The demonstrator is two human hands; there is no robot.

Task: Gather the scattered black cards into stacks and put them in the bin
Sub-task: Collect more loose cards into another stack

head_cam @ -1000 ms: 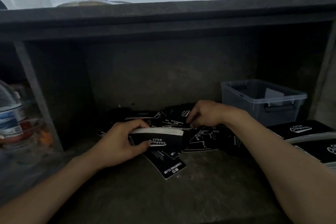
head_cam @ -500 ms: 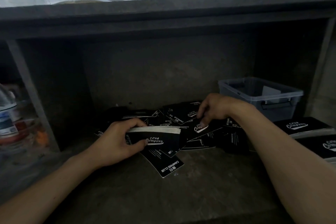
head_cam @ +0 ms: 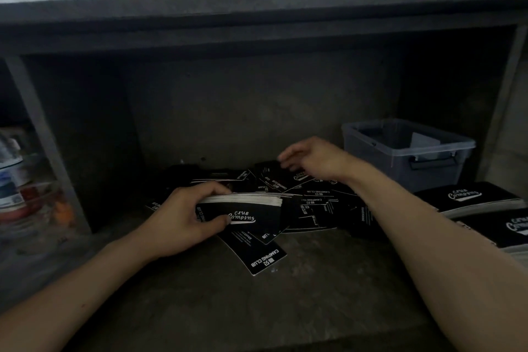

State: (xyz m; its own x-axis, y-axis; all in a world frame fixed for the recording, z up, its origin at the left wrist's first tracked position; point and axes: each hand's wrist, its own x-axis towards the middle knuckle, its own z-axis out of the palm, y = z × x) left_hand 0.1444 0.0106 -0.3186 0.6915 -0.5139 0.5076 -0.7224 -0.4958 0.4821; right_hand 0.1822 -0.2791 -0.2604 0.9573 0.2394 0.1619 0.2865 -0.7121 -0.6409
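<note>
Gripping one card stack [head_cam: 243, 208], the left hand [head_cam: 183, 220] curls; right hand [head_cam: 317, 160] blurred, unclear.

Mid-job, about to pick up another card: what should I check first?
1. Left hand grip on the stack: ok, thumb and fingers clamp it.
2. Stack edges even: ok.
3. Right hand holding a card: cannot tell, blurred.
4. Loose cards gathered: not ok, many lie scattered on the shelf.
5. Bin open: ok, no lid on it.
</note>
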